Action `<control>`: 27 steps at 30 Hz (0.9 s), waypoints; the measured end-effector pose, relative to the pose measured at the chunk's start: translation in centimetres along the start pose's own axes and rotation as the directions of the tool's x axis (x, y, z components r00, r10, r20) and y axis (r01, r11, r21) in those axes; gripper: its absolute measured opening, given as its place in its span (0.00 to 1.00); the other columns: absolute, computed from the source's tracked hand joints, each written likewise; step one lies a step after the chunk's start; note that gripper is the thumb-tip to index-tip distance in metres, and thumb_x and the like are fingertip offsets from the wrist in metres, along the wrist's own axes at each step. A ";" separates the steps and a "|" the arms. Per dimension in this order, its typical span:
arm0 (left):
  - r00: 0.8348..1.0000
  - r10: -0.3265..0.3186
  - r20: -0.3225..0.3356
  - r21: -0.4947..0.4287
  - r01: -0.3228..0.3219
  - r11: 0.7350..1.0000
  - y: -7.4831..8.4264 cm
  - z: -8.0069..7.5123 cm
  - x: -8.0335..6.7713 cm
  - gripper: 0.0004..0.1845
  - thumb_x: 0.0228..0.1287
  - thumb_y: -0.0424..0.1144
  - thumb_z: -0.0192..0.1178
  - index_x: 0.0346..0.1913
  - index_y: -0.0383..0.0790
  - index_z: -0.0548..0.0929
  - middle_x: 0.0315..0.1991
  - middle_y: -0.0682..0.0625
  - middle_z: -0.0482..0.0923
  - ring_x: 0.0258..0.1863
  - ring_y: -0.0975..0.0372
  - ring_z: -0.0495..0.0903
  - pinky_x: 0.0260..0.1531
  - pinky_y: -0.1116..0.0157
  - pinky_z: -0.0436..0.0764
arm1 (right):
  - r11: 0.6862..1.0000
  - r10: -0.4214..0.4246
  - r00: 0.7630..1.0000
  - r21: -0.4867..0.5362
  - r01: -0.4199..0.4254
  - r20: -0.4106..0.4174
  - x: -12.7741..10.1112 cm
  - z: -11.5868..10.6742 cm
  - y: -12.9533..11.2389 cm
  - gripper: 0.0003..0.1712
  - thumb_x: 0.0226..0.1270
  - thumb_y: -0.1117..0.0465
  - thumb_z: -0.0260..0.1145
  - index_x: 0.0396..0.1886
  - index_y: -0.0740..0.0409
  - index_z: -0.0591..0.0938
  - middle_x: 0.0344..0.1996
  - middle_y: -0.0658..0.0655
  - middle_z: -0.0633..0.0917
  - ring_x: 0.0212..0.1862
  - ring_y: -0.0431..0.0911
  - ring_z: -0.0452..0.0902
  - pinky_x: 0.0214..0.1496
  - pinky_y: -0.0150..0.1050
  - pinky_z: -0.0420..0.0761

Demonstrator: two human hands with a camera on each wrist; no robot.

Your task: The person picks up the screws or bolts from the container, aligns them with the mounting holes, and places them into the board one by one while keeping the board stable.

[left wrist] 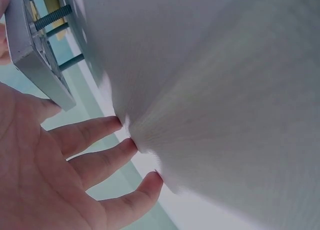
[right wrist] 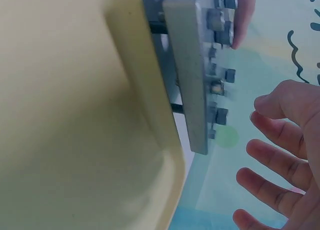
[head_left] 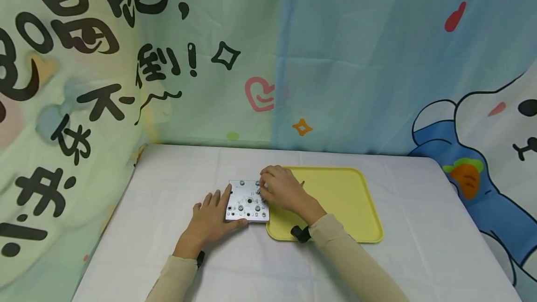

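A white-clothed surface point(head_left: 168, 185) is seen, with a yellow tray point(head_left: 335, 199) just right of the metal plate point(head_left: 247, 202). The plate is steadied by the left hand point(head_left: 209, 220), fingers flat. The right hand point(head_left: 283, 189) is curled over bolts point(right wrist: 222, 25); whether one is pinched cannot be told. A bolt could be dropped if the plate is jolted. Only in the wrist views is the plate shown raised on standoffs point(left wrist: 52, 17).

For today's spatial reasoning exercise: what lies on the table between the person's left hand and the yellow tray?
In the head view, the metal plate studded with bolts lies between the left hand and the yellow tray.
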State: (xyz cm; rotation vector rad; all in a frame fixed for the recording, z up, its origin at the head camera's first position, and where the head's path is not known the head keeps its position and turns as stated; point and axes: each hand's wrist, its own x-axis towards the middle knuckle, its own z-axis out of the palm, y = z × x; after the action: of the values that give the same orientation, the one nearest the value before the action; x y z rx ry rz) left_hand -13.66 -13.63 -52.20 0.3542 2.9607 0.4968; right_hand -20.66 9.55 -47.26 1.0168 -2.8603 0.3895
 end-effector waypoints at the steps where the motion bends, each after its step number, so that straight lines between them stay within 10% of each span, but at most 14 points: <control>1: 1.000 -0.002 0.002 -0.001 0.002 1.000 0.0 0.0 0.0 0.58 0.57 0.78 0.54 0.81 0.45 0.51 0.71 0.34 0.64 0.69 0.41 0.63 0.57 0.37 0.67 | 1.000 0.000 1.000 -0.002 0.000 -0.003 0.0 -0.1 0.1 0.03 0.68 0.60 0.67 0.34 0.53 0.84 0.54 0.57 0.82 0.57 0.55 0.76 0.59 0.55 0.74; 27: 1.000 -0.016 0.010 -0.025 0.017 1.000 0.1 0.2 -0.1 0.59 0.56 0.78 0.54 0.81 0.46 0.49 0.72 0.33 0.62 0.70 0.39 0.61 0.59 0.36 0.64 | 0.996 0.081 0.995 -0.020 -0.083 -0.064 -7.3 -1.1 7.2 0.05 0.65 0.61 0.71 0.33 0.54 0.82 0.48 0.59 0.82 0.51 0.59 0.77 0.47 0.60 0.77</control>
State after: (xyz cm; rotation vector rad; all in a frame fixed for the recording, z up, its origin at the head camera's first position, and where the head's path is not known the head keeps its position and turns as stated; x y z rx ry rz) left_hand -13.54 -13.48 -52.32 0.3282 2.9429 0.5286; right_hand -19.56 19.69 -48.90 0.8691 -2.8498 0.3878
